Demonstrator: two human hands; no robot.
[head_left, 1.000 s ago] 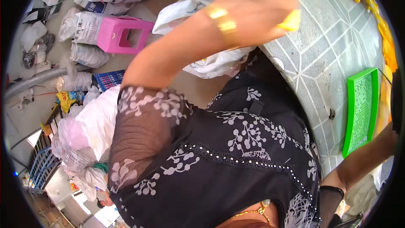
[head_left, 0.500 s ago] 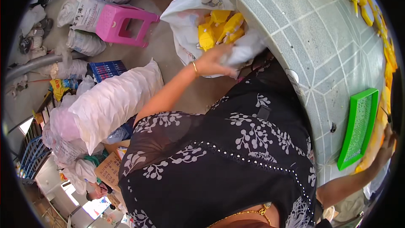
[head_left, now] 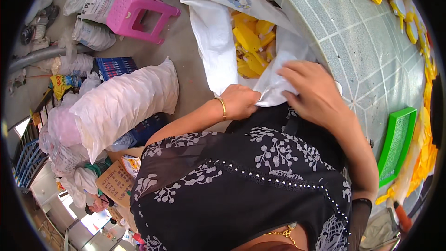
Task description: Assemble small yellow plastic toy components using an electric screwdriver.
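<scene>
A white woven sack [head_left: 210,60] stands with its mouth open beside the table's edge. Inside it lie several yellow plastic pieces [head_left: 248,39]. My left hand [head_left: 239,102], with a gold bangle at the wrist, is closed on the sack's near rim. Over the right side of that rim, my right hand [head_left: 316,90] reaches in with thumb and fingers apart. Its fingertips are against the white cloth, and no yellow piece shows in it.
A grey tiled-pattern table [head_left: 357,46] curves along the right, bearing a green tray [head_left: 397,146] and more yellow pieces [head_left: 411,30]. A pink stool [head_left: 132,18], a stuffed white sack [head_left: 130,104] and a cardboard box [head_left: 114,183] stand at the left.
My right hand has come from the table's far right to the sack. My left hand has moved down and closed on the near rim. The sack's mouth is spread wider.
</scene>
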